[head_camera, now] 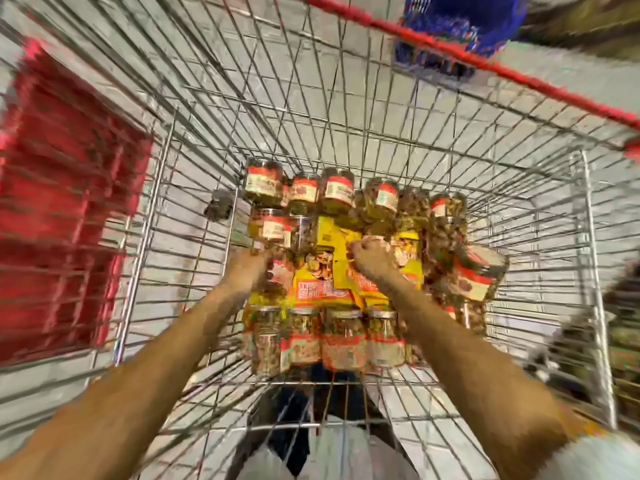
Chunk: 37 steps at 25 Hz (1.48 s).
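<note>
steel wire cart (519, 77) with red rim over pale tiled floor (571, 64), red baskets (62, 202) stacked at left. right hand (372, 259) curled round yellow packet (332, 230) mid-cart among jars (336, 190); left hand (247, 270) beside it, grip lost in blur.

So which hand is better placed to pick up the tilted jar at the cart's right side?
Probably the right hand: it lies nearer the tilted jar. The left hand is across the yellow packets, farther off. Blur hides both grips.
</note>
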### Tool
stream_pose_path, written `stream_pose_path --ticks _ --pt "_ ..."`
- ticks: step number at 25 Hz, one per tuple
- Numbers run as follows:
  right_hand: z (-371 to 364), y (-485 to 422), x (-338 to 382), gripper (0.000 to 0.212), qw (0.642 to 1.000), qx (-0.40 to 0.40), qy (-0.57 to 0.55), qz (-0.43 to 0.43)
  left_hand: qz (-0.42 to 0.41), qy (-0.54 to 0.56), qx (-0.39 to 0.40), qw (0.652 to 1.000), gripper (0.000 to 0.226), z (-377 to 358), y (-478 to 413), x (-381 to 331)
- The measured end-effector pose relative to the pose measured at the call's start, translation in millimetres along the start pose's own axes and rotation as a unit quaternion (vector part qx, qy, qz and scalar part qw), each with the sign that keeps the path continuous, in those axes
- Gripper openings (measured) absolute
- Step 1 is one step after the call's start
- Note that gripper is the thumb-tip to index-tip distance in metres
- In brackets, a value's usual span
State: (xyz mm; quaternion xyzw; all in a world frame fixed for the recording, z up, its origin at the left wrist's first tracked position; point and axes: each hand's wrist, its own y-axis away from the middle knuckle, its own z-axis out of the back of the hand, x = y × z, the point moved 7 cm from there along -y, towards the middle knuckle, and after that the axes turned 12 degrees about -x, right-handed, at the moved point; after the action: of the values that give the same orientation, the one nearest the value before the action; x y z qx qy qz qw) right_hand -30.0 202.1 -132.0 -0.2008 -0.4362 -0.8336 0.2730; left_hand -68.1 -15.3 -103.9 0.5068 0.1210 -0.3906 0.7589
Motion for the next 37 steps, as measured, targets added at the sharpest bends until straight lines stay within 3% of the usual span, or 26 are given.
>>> stream_pose_path --ticks 4,7,11,13,14,16,18,19,21,24,26,29,30,31,32,34,37 --pt "-57 -81 -28 0.034 0.999 -0.032 0.013 -0.036 0.045 -0.033 -0.076 0.996 0.037 -45 -96 40" --pt "-104 -126 -44 0.039 0.996 -0.059 -0.035 -0.056 -0.015 -0.055 -0.088 0.994 0.049 -101 -146 44" --pt "-152 -155 -53 0.046 0.984 -0.043 -0.153 -0.078 -0.076 -0.145 -0.177 0.970 0.063 -134 -170 45" --pt "-156 -150 -55 0.054 0.959 -0.024 -0.263 -0.101 -0.142 -0.236 -0.179 0.944 0.054 -134 -151 35" --pt "-153 -142 -57 0.062 0.936 0.001 -0.324 -0.141 -0.221 -0.252 -0.177 0.925 0.050 -134 -134 26" --pt "-142 -127 -65 0.076 0.892 0.048 -0.409 -0.188 -0.319 -0.155 -0.158 0.922 0.042 -119 -101 8" --pt "-117 -115 -73 0.083 0.880 0.050 -0.426 -0.202 -0.283 -0.031 -0.136 0.949 0.032 -88 -87 -9" --pt "-106 -110 -74 0.085 0.876 0.060 -0.433 -0.204 -0.286 -0.018 -0.192 0.939 0.027 -68 -92 -21" --pt "-96 -101 -72 0.085 0.868 0.085 -0.444 -0.206 -0.283 -0.083 -0.314 0.903 0.036 -35 -113 -46" --pt "-92 -94 -66 0.082 0.860 0.110 -0.453 -0.206 -0.190 -0.181 -0.317 0.912 0.077 -40 -170 -68" --pt "-90 -97 -61 0.083 0.862 0.112 -0.457 -0.190 -0.147 -0.270 -0.315 0.898 0.098 -58 -194 -73" --pt "-86 -96 -59 0.087 0.873 0.121 -0.436 -0.180 -0.199 -0.356 -0.330 0.852 0.107 -69 -203 -70" --pt "-80 -95 -57 0.084 0.875 0.126 -0.432 -0.178 -0.227 -0.359 -0.310 0.850 0.105 -71 -202 -68" --pt "-70 -92 -56 0.082 0.877 0.135 -0.426 -0.176 -0.260 -0.312 -0.274 0.872 0.095 -73 -198 -64" --pt "-56 -86 -53 0.082 0.877 0.139 -0.424 -0.176 -0.269 -0.211 -0.211 0.916 0.077 -75 -187 -58" --pt "-16 -67 -43 0.080 0.878 0.127 -0.432 -0.163 -0.169 0.000 -0.040 0.985 0.048 -81 -152 -39" --pt "56 -17 -17 0.075 0.880 0.098 -0.447 -0.129 -0.001 0.133 0.155 0.979 0.051 -84 -73 -31"
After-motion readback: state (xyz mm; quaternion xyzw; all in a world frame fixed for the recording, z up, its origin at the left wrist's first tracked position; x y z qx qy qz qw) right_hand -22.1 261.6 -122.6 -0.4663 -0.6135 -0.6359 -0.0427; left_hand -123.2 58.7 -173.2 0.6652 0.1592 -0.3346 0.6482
